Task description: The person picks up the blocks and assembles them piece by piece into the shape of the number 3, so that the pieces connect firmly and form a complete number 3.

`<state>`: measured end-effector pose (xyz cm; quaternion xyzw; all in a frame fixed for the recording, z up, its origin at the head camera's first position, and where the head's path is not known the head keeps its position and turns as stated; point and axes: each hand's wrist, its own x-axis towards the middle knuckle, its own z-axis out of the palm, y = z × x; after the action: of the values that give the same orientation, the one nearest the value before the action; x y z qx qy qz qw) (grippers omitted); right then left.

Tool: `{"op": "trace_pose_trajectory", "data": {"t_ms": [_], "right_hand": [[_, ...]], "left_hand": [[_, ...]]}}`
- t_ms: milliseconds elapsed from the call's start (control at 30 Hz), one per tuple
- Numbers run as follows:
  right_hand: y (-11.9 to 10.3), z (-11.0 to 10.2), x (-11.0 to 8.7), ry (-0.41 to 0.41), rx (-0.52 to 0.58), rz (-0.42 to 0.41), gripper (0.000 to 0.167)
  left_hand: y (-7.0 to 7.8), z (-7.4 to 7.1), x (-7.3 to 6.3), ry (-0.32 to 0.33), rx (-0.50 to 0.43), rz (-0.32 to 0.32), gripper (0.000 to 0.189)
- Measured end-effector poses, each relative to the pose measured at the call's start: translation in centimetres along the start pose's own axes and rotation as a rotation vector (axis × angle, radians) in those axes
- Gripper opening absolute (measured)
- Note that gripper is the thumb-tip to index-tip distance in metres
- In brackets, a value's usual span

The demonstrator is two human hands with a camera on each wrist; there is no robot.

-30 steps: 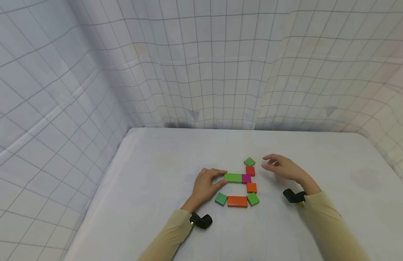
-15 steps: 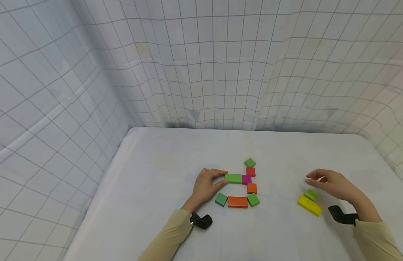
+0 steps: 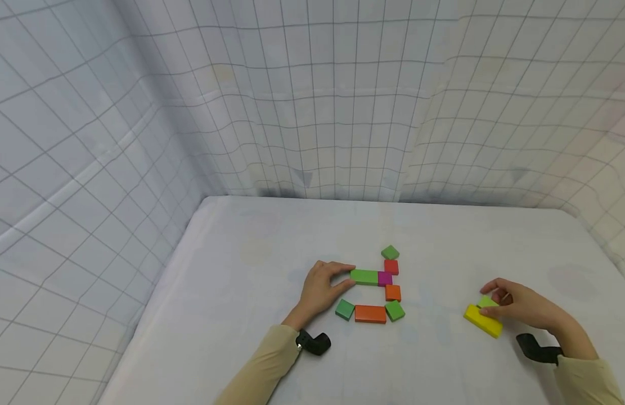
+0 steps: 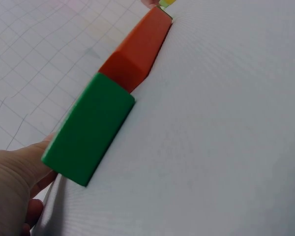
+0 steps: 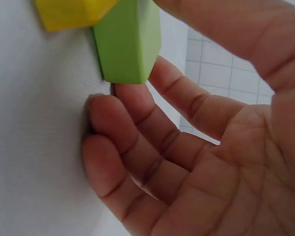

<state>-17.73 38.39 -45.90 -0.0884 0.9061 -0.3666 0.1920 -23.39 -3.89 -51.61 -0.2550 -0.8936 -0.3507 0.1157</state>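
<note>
My left hand (image 3: 320,292) pinches the left end of a long green block (image 3: 364,277) between thumb and forefinger. A magenta block (image 3: 385,278) touches that block's right end. Over at the right, my right hand (image 3: 525,304) holds a light green block (image 5: 125,44) with the thumb on one side and the forefinger on the other. Its remaining fingers curl beside the block in the right wrist view. Against the light green block lies a long yellow block (image 3: 483,322), partly behind the thumb in the head view.
Around the magenta block lie a red block (image 3: 391,266), an orange block (image 3: 392,292) and a tilted green block (image 3: 390,252). Nearer me, a long orange-red block (image 3: 370,314) sits between a dark green block (image 4: 88,128) and another green block (image 3: 395,310). White gridded cloth (image 3: 312,101) hangs behind the table.
My right hand has moved from beside the arranged blocks to the right and toward me, and has taken hold of the light green block. The left hand has stayed in place.
</note>
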Motion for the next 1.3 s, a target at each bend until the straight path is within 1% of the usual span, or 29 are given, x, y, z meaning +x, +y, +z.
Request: {"op": "trace_pose_trajectory", "data": {"t_ms": [267, 500, 600, 667, 767, 900, 1000, 1133, 1300], "right_hand": [[-0.3, 0.3, 0.4, 0.046, -0.039, 0.002, 0.043], [-0.7, 0.6, 0.9, 0.073, -0.09, 0.0, 0.042], [-0.9, 0.8, 0.9, 0.091, -0.133, -0.054, 0.04], [-1.0, 0.9, 0.9, 0.122, -0.173, -0.096, 0.039], [-1.3, 1.1, 0.9, 0.149, -0.224, -0.157, 0.043], [-1.8, 1.3, 0.9, 0.148, -0.251, -0.153, 0.052], [-2.0, 1.5, 0.9, 0.148, -0.275, -0.154, 0.048], [-2.2, 1.8, 1.3, 0.182, -0.315, -0.196, 0.039], [-2.8, 2.4, 2.5, 0.221, -0.329, -0.224, 0.037]], "left_hand": [[0.1, -0.1, 0.0, -0.017, 0.005, -0.036, 0.035], [0.1, -0.2, -0.1, -0.014, 0.002, -0.039, 0.035], [0.1, -0.3, -0.1, -0.013, 0.003, -0.033, 0.034], [0.1, -0.3, 0.0, -0.018, 0.009, -0.034, 0.034], [0.1, -0.2, 0.0, -0.022, 0.016, -0.032, 0.035], [0.1, -0.2, 0.1, -0.027, 0.011, -0.036, 0.035], [0.2, -0.2, 0.1, -0.032, 0.008, -0.041, 0.035], [0.2, -0.1, 0.1, -0.038, 0.011, -0.045, 0.035], [0.2, -0.1, 0.1, -0.034, 0.007, -0.051, 0.035]]}}
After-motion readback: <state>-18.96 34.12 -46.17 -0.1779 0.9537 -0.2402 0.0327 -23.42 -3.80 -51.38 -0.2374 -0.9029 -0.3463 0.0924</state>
